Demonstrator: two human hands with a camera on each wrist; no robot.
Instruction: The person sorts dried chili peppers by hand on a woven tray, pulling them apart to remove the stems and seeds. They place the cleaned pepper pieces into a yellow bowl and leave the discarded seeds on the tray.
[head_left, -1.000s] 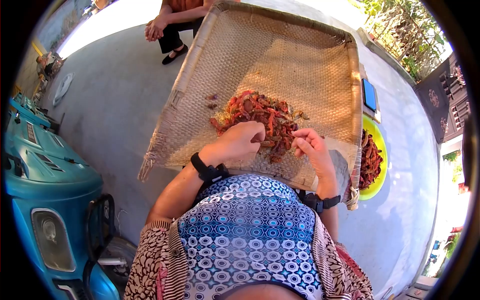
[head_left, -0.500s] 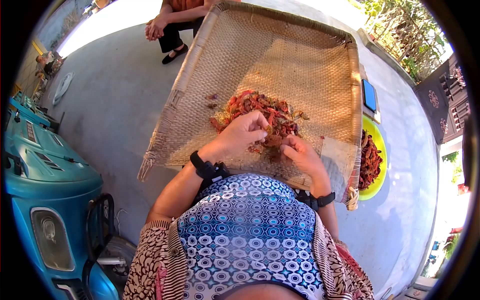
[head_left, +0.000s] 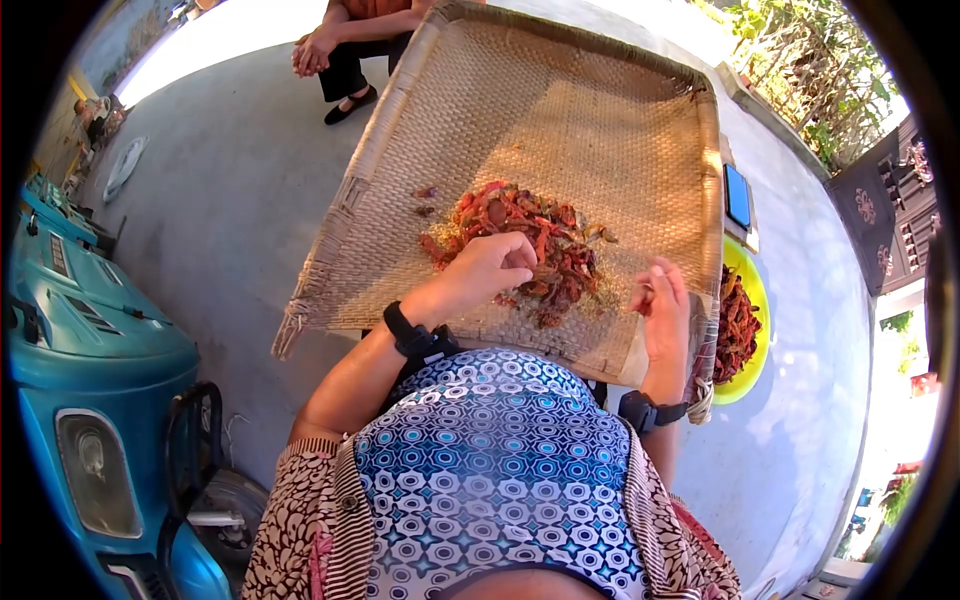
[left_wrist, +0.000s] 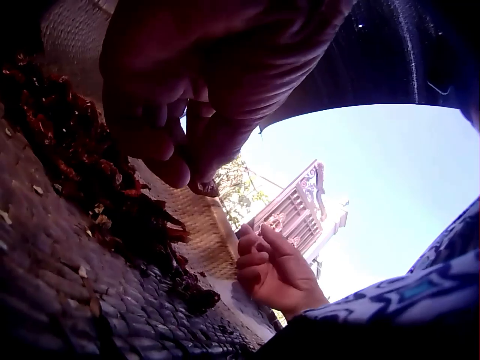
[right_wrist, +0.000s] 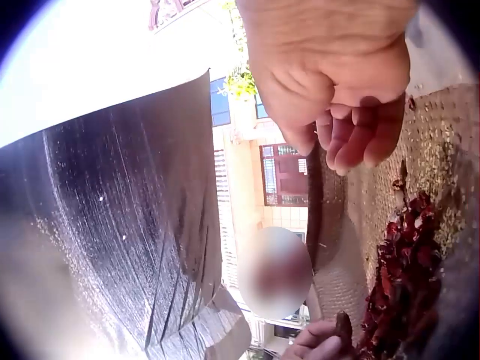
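Note:
A heap of dried red chili peppers [head_left: 560, 245] lies on a woven tray [head_left: 610, 110] before me. My left hand [head_left: 480, 272] is over the near left part of the heap. Its thumb and finger pinch a small dark brown dried chili [right_wrist: 343, 328], mostly covered by the fingers in the head view. Off to the right, over the tray's near right side, my right hand [head_left: 665, 308] is raised with loosely bent fingers. Nothing shows between these fingers in the right wrist view, where the heap lies below them.
Beside the tray's right edge a yellow-green bowl [head_left: 764, 320] holds more dried chilies, with a blue-screened device [head_left: 737, 195] behind it. A teal vehicle [head_left: 110, 340] stands at the left. A seated person [head_left: 350, 50] is beyond the tray's far left side.
My right hand first came in toward the left hand at the heap, then moved away to the right. The left hand stayed over the heap, shifting only slightly.

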